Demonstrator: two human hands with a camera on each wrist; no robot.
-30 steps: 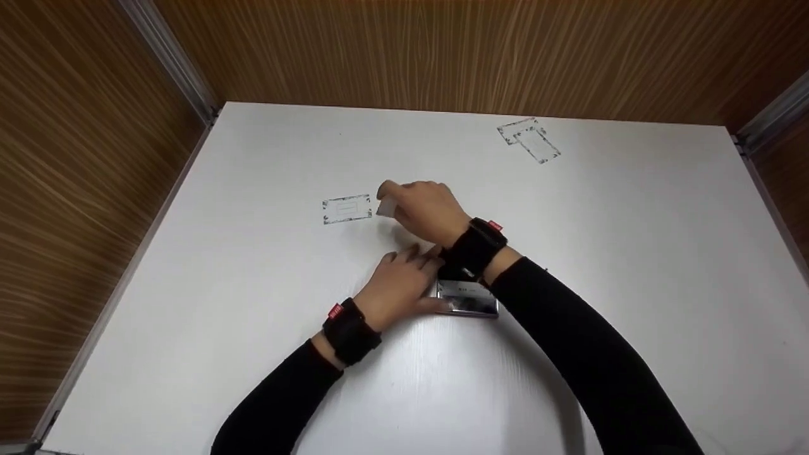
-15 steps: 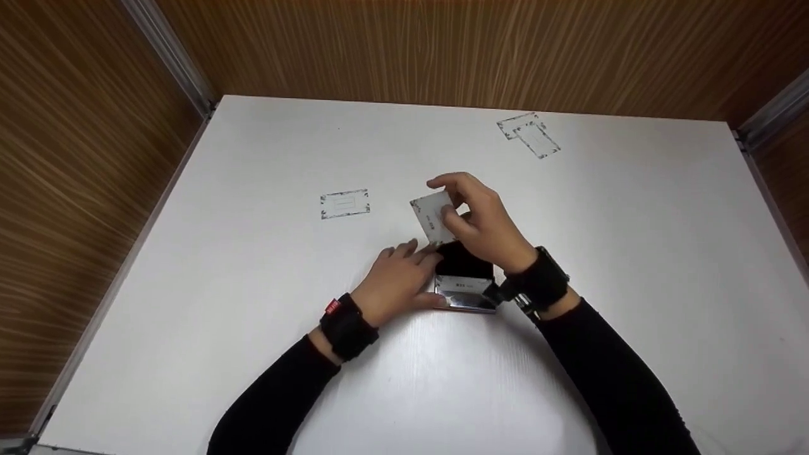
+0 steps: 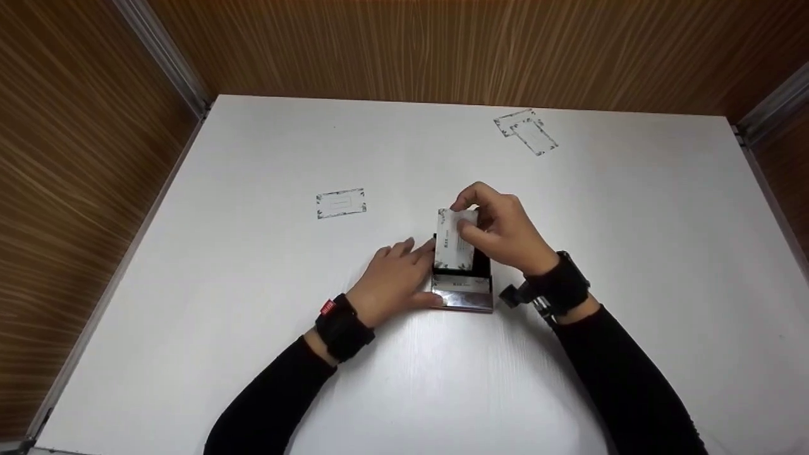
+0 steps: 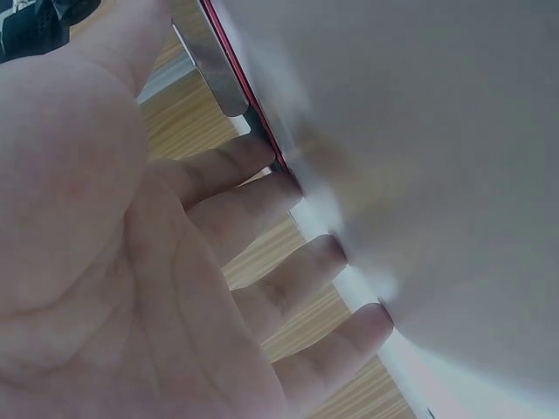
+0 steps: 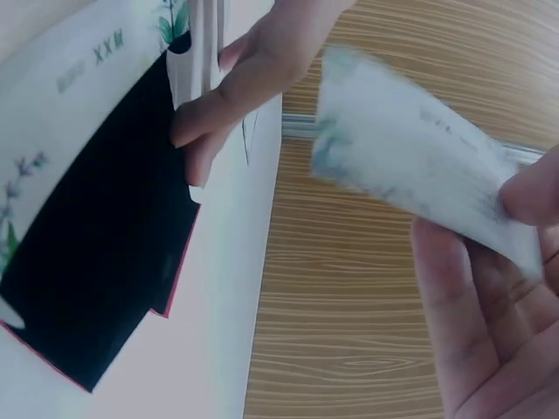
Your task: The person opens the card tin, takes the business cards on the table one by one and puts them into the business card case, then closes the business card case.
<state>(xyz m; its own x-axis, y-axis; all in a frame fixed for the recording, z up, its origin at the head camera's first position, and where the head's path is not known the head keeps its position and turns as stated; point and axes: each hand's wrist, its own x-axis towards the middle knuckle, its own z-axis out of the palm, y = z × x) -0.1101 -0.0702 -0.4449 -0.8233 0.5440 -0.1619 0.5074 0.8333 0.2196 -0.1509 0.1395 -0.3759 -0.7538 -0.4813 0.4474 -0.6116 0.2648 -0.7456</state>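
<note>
A card case [image 3: 464, 302] lies on the table with its black inside showing and a shiny metal strip at the near end. Inside the case, a printed white card [image 3: 461, 284] shows above that strip. My left hand [image 3: 392, 278] rests along the case's left side, thumb at the metal strip, fingers extended; in the left wrist view two fingertips touch the red-edged rim. My right hand [image 3: 505, 234] pinches a white business card [image 3: 450, 249] with leafy corners between thumb and fingers, tilted over the black part. The right wrist view shows this business card [image 5: 402, 131] raised above the case.
Another bordered card [image 3: 341, 203] lies flat to the left of the hands. Two overlapping cards [image 3: 526, 131] lie near the back edge of the white table [image 3: 221, 265]. Wood-grain panels [image 3: 404, 50] wall in the back and sides.
My right hand has brought the business card from beside the left card rightward and toward me, turning its printed face up over the case. My left hand has stayed at the case.
</note>
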